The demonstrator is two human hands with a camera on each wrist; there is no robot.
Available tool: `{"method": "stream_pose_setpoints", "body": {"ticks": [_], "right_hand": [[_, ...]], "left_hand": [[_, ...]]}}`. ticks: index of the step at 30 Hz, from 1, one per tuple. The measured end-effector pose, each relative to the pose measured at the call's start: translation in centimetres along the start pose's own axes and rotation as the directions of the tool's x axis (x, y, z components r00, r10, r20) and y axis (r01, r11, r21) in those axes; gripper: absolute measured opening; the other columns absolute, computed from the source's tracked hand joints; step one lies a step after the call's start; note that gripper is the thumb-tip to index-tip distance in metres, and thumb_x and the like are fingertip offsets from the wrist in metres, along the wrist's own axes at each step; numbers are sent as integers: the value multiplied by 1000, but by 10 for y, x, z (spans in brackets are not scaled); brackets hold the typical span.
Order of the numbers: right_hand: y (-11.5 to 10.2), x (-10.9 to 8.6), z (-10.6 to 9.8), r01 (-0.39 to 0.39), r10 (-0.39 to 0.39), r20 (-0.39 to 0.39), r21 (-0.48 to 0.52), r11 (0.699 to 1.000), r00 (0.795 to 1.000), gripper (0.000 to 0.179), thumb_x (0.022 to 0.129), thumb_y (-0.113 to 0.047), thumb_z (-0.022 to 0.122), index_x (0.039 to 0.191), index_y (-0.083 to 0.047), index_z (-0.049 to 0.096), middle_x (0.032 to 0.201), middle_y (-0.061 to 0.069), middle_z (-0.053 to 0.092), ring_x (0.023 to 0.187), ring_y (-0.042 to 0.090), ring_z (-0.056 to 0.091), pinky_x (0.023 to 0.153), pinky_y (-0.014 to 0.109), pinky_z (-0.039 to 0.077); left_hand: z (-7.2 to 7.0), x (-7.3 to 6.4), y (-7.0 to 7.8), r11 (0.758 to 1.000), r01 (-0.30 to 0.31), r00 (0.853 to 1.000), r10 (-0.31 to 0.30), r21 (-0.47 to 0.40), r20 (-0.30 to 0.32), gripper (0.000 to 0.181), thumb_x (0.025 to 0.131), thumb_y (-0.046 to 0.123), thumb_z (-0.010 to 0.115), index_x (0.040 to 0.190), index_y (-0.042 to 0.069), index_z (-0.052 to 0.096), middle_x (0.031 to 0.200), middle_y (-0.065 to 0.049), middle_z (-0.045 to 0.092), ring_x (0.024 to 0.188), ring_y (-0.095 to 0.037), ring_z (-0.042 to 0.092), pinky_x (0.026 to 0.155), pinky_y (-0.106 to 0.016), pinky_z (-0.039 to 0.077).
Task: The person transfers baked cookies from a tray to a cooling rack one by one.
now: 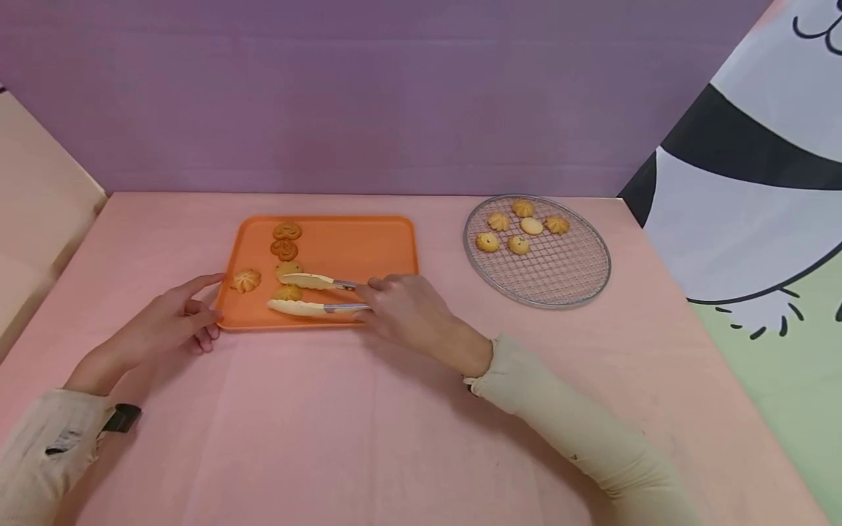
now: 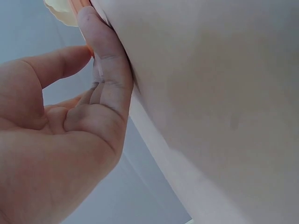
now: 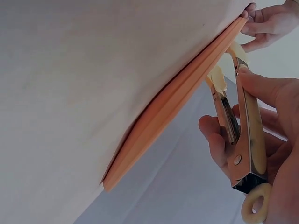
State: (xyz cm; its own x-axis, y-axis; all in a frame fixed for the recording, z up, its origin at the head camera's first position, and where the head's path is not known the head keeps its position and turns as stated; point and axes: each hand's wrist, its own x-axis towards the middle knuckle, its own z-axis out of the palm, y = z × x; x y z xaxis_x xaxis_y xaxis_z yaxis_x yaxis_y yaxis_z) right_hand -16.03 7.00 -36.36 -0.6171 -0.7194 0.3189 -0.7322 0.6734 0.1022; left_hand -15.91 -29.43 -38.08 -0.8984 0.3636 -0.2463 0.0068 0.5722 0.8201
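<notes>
- Right hand (image 1: 408, 310): fingers wrapped around tongs (image 1: 345, 308), whose flat metal arms carry scalloped cream tips and end in a cream ring (image 3: 264, 189).
- The tongs' tips stand apart over the tray's left half, with a yellow cookie (image 1: 287, 293) between them; whether they touch it is hard to tell.
- Left hand (image 1: 167, 318): forefinger extended, thumb apart from it, both touching the rim near the tray's front left corner.
- Orange tray (image 1: 355, 245): smooth, rectangular, with rounded corners and a low raised rim, lying flat on pink cloth (image 1: 329, 438).
- On its left side: two brown pretzel-shaped cookies (image 1: 287, 231), a ridged star-shaped cookie (image 1: 245, 280) and a round cookie (image 1: 288, 270) partly behind the upper tip.
- Round wire rack (image 1: 559, 270): grey metal rim, fine crisscross mesh; six cookies (image 1: 522, 208), some fluted, gather toward its back left.
- Bare orange surface spreads right of the tongs; cloth separates tray and rack.
</notes>
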Motion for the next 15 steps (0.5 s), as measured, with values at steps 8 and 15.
{"method": "stream_pose_setpoints", "body": {"ticks": [8, 15], "right_hand": [[9, -7, -3, -2, 2, -53, -1, 1000, 999, 30, 90, -34, 74, 105, -9, 74, 82, 0, 71, 67, 17, 66, 56, 31, 54], [18, -17, -11, -20, 22, -90, 26, 999, 996, 32, 90, -34, 75, 108, -8, 74, 85, 2, 72, 66, 17, 66, 59, 32, 55]], "left_hand": [[-1, 0, 2, 1000, -7, 1000, 7, 11, -5, 69, 100, 4, 55, 157, 2, 17, 80, -14, 64, 64, -21, 64, 61, -33, 59], [1, 0, 2, 1000, 0, 1000, 0, 13, -5, 68, 100, 3, 55, 157, 1, 17, 80, -13, 64, 64, -20, 63, 61, -32, 59]]}}
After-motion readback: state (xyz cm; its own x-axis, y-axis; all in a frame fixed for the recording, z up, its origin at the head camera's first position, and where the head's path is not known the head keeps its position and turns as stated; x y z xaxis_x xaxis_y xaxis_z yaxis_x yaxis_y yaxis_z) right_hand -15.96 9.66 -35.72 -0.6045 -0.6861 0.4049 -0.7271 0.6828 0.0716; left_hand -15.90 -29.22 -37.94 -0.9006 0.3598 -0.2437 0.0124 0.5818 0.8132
